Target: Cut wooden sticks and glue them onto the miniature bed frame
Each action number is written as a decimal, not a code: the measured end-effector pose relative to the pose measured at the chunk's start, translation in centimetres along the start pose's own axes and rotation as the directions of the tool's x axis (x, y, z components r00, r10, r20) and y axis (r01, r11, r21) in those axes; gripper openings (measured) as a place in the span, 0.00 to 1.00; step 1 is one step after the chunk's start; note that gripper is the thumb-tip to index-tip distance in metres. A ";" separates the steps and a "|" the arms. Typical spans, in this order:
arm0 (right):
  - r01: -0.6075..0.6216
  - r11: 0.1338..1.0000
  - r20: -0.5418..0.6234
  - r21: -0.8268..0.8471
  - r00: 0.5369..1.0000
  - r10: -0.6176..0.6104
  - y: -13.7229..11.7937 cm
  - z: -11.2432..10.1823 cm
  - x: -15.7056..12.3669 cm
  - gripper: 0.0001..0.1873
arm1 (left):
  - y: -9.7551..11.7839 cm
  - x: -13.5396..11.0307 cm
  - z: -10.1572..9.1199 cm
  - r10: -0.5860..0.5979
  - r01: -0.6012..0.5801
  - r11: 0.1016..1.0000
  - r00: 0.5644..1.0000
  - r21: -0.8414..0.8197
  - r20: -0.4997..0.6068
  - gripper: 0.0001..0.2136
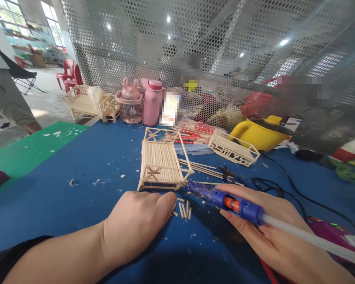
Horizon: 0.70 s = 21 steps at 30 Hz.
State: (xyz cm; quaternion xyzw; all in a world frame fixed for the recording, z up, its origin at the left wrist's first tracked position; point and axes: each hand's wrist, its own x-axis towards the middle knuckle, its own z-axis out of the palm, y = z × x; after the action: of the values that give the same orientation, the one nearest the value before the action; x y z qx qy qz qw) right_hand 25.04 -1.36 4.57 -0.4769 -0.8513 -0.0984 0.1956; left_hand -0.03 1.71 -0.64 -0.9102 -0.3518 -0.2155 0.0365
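Observation:
A small bed-like frame of wooden sticks (pixel 161 156), with railings and star-shaped end pieces, stands on the blue tabletop before me. My left hand (pixel 140 217) is closed at its near end, thumb and fingers pressed together; whatever they may hold is hidden. In my right hand (pixel 254 221) is a blue glue gun (pixel 225 199), with a long translucent glue stick (pixel 307 236) sticking out of its back. Its nozzle meets or nearly meets the frame's near right corner. Several short cut sticks (pixel 185 210) lie just right of my left hand.
Behind are a second stick model (pixel 233 148), a yellow pot (pixel 258 132), a pink jug (pixel 152 100), a pink rabbit-eared bottle (pixel 130 104) and a bright screen (pixel 170 108). Black cables (pixel 284 185) cross the right side. A perforated metal screen (pixel 136 47) rises behind. A person (pixel 8 90) stands at far left.

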 end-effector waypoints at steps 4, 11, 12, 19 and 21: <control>0.013 1.000 -0.002 -0.003 1.000 -0.013 0.0 -0.4 -0.3 0.17 | -0.1 -0.1 -0.1 -0.012 0.012 1.000 0.999 -0.002 -0.030 0.06; -0.056 0.998 -0.137 -0.020 0.989 0.053 2.5 -2.6 0.0 0.11 | -0.5 1.0 -0.1 -0.048 0.073 0.993 0.971 0.098 -0.233 0.08; -0.120 0.993 -0.183 -0.017 0.976 0.115 3.5 -2.9 0.2 0.11 | -0.5 1.3 0.0 -0.059 0.088 0.990 0.970 0.111 -0.236 0.08; -0.578 0.812 -0.117 -0.079 0.814 0.569 12.4 -3.3 1.9 0.22 | -0.4 2.3 0.7 -0.126 0.167 0.973 0.962 0.158 -0.243 0.08; -0.617 0.772 -0.094 -0.153 0.787 0.610 14.4 -2.9 1.8 0.23 | -0.3 2.5 0.8 -0.138 0.178 0.972 0.960 0.152 -0.243 0.09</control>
State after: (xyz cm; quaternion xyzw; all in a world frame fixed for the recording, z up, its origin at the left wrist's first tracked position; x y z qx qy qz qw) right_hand 37.16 6.61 7.74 -0.7415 -0.6332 -0.1133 0.1906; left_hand 1.68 3.67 -0.31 -0.8413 -0.4341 -0.2908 0.1386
